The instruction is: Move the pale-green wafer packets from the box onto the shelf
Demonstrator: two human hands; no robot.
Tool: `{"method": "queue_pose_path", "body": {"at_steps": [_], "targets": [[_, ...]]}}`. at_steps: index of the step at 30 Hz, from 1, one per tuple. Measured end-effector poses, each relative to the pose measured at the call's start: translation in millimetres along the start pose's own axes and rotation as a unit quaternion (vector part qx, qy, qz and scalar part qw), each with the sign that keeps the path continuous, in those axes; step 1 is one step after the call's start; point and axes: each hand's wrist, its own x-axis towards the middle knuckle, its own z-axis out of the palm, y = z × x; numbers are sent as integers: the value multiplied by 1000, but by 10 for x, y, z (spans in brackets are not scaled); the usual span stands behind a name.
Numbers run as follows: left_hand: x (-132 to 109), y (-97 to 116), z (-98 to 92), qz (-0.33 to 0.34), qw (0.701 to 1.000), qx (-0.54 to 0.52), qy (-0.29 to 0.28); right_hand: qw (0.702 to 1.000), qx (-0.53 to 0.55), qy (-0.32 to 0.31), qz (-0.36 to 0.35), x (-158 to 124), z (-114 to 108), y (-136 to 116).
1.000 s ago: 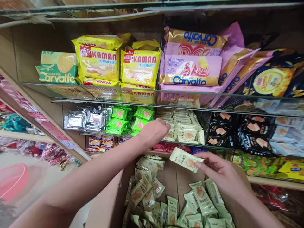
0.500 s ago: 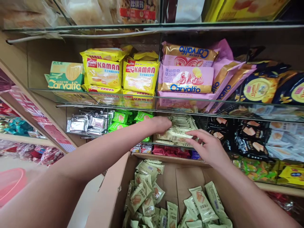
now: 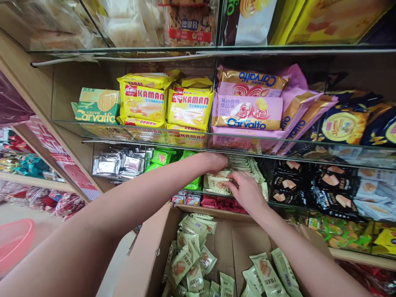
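Both of my hands reach into a lower shelf compartment that holds pale green snack packets (image 3: pixel 243 165), many of them standing in a tight row. My left hand (image 3: pixel 215 162) is curled at the left side of this row, its fingertips hidden among the packets. Close beside it, my right hand (image 3: pixel 246 187) has thumb and fingers closed at the edge of a pale green packet (image 3: pixel 215 184) lying at the compartment's front. Below my arms, an open cardboard box (image 3: pixel 244 239) holds more loose packets (image 3: pixel 185 258) of the same kind.
Above the hands runs a glass shelf edge (image 3: pixel 192 146), with yellow wafer packs (image 3: pixel 144 101) and pink cookie packs (image 3: pixel 247 109) on that shelf. Green packets (image 3: pixel 162 156) lie left of the compartment, black packets (image 3: pixel 289 183) right. A pink basket (image 3: pixel 15 243) stands at lower left.
My right hand has moved left, closer to my left hand, and its fingers have drawn together at the front packet. The left hand stays in the row. The view has shifted slightly.
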Motion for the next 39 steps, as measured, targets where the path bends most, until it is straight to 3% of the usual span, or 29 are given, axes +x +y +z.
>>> {"method": "queue_pose_path", "body": {"at_steps": [5,15,20,25,30,39], "targets": [[-20,16,7,-2,1000,3,2,998,-53,25,8,35,12,5],[-82,82,118,-28,999,-29,27,997,-40,64,31,-42,56,-57],[-205,256,394,-20,996,-54,75,996,-76,48,10,-38,-25,-7],[-140,371,638,-74,988,-49,127,994,-102,11,-23,-134,-54,234],[-57,374,671,-79,987,-41,136,986,-147,-63,-46,-161,51,409],[-57,390,667,-80,990,-31,108,982,-163,-68,-58,-150,35,463]]}}
